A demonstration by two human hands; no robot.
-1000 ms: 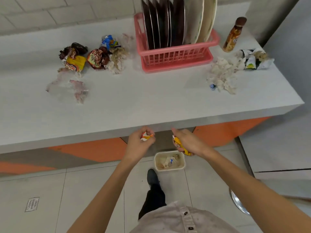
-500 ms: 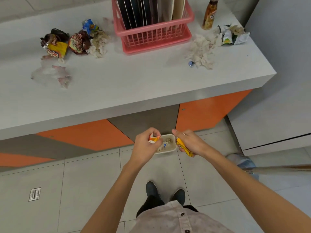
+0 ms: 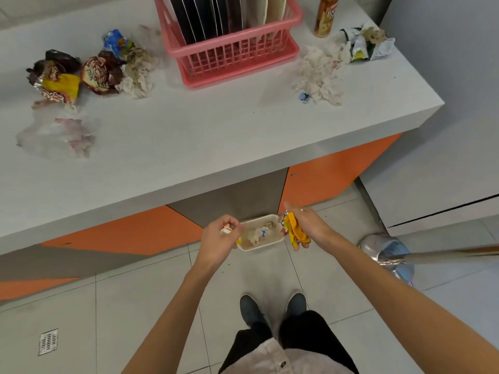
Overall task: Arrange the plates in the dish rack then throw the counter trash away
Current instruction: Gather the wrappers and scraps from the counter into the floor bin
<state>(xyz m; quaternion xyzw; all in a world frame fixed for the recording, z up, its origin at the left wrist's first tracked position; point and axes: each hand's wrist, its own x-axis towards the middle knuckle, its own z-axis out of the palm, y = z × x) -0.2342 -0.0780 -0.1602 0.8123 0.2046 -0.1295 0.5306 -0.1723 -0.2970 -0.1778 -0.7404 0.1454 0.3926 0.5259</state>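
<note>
My left hand (image 3: 220,240) grips a small crumpled wrapper (image 3: 226,228) just left of a small white trash bin (image 3: 272,220) on the floor. My right hand (image 3: 306,225) holds a yellow wrapper (image 3: 294,232) at the bin's right rim. Paper scraps lie inside the bin. On the grey counter (image 3: 202,136) a pink dish rack (image 3: 232,55) holds several upright plates (image 3: 216,14). Crumpled snack wrappers (image 3: 81,71) lie at the counter's left, tissues (image 3: 320,74) and more wrappers (image 3: 367,44) at its right.
A brown bottle (image 3: 325,16) stands right of the rack. Clear plastic (image 3: 58,136) lies at the counter's front left. A metal stool base (image 3: 386,252) and pole sit on the floor at right. A floor drain (image 3: 48,341) is at lower left. My shoes (image 3: 272,309) stand behind the bin.
I have stepped back from the counter, so the bin now lies further from my feet. Both hands stay over the bin holding their wrappers; the yellow wrapper hangs looser from my right hand.
</note>
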